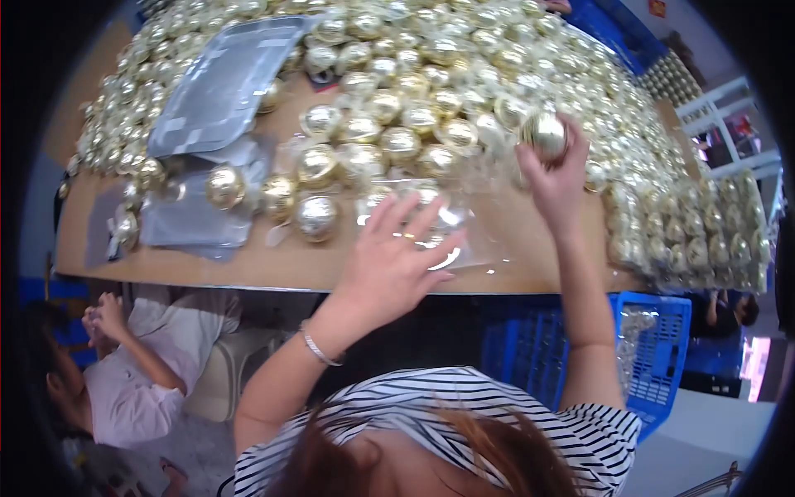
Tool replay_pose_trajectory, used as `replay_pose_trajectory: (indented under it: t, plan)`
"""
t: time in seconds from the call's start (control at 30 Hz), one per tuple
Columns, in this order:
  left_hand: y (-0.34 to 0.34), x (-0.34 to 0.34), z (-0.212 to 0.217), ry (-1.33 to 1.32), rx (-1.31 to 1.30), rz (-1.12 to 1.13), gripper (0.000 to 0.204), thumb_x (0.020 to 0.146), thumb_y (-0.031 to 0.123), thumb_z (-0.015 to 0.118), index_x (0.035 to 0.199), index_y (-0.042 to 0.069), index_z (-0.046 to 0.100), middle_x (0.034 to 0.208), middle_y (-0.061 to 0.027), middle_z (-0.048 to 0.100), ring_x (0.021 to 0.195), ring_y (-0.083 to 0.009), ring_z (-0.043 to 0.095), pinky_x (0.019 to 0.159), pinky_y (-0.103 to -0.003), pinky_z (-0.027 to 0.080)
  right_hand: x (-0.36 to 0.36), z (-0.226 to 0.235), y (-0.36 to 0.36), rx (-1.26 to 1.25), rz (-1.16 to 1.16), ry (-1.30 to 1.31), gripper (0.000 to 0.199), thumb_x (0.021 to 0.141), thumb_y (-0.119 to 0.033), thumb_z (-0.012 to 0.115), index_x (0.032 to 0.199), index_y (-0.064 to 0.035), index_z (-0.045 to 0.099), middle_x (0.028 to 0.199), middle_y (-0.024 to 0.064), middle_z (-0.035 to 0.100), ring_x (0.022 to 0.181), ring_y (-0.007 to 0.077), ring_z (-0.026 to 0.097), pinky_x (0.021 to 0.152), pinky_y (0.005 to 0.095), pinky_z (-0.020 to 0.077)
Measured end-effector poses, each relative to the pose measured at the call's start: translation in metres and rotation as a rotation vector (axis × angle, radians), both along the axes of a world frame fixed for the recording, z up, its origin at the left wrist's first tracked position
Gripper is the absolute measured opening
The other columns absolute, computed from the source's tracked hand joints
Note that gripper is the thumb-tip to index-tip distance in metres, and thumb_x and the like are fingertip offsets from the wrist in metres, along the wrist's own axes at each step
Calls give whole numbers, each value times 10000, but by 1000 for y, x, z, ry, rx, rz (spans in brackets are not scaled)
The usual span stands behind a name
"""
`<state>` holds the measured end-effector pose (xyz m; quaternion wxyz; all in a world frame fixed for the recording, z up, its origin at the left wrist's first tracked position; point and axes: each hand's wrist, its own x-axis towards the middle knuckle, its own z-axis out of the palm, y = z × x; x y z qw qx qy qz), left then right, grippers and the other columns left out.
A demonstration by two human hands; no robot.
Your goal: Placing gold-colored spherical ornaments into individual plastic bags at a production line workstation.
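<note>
In my right hand (561, 184) is a shiny gold ball (546, 135), gripped between thumb and fingers above the right part of the table. My left hand (396, 263) lies with spread fingers over a clear plastic package (476, 248) near the table's front edge. Round shiny shapes show through the plastic around its fingertips; the hand hides part of them. Just left of that hand sits a silvery ball (317, 218), and a gold ball (279, 196) rests beside it. More gold balls (400, 143) crowd the table beyond both hands.
A grey tray (219, 87) lies among the balls at the far left, with flat clear plastic bags (195, 219) nearer. Packed balls (687, 228) are stacked at the right end. A blue crate (662, 356) stands below on the right. Another person (141, 373) sits at the lower left.
</note>
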<state>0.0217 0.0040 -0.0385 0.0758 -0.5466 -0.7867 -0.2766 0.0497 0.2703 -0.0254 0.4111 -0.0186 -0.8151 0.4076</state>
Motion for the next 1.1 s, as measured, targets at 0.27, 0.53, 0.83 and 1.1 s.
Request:
replay_pose_trajectory:
  t: [0.27,0.53,0.83,1.1]
  plan:
    - [1,5,5,87,-62,22,424,789,345,672,1199,250,624,1352,-88,479,1259,-312,404,1070,-475,291,84,-49,19,-328,65,-8,693,736,53,700,1283,-104,304,1223,110,455,1083,196,524,885,313,475]
    - [0,8,7,110,-93,44,430,785,340,678,1204,258,624,1346,-81,485,1260,-310,403,1069,-475,296,124,-12,-3,-770,115,472,603,783,-26,636,1289,-179,344,1259,138,475,1100,302,533,981,507,425]
    - [-2,6,9,120,-120,26,443,793,354,666,1225,281,605,1364,-66,472,1254,-302,409,1057,-488,303,135,-51,-11,-300,261,-338,698,657,26,731,1248,-100,381,1249,131,493,1169,231,491,991,344,406]
    - [-10,-1,16,55,-152,-75,465,775,351,672,1229,284,598,1382,-70,454,1254,-301,406,1058,-459,307,93,-44,3,-499,422,-459,640,655,53,735,1193,-55,405,1210,104,510,1144,208,514,1023,340,385]
